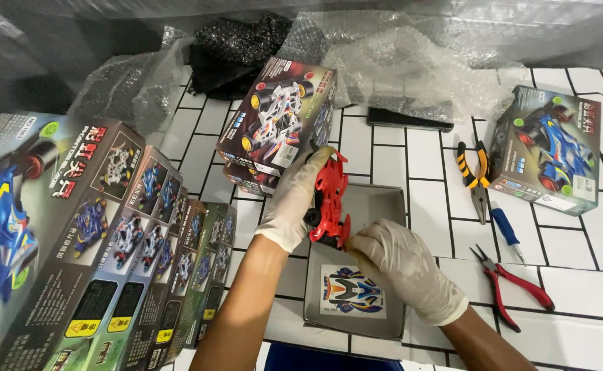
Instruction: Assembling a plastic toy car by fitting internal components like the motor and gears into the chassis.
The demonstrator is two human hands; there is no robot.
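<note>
Both hands wear pale thin gloves and meet over an open grey cardboard tray [391, 206] that lies on the white tiled table [576, 268]. The left hand [294, 199] grips a red toy car chassis [330, 199] from its left side, fingers curled around the upper end, the piece held upright just above the tray's far left corner. The right hand [397, 264] is at the lower end of the chassis, fingers drawn close and pinched at its bottom edge; whether a small part sits between the fingertips cannot be told. Inside the tray, on its near half, lies a sticker sheet [353, 290] printed in blue, orange and black. Beyond the tray's far left corner stand two stacked model car boxes [277, 117]. Left of the tray a row of similar boxes [143, 254] stands on edge, close together. Right of the tray lie yellow-handled pliers [476, 172], a blue-handled screwdriver [506, 230] and red-handled cutters [514, 282], and further right another model car box [549, 148]. Behind the tray lie a dark flat phone-like slab [409, 119] and crumpled bubble wrap [411, 62].
</note>
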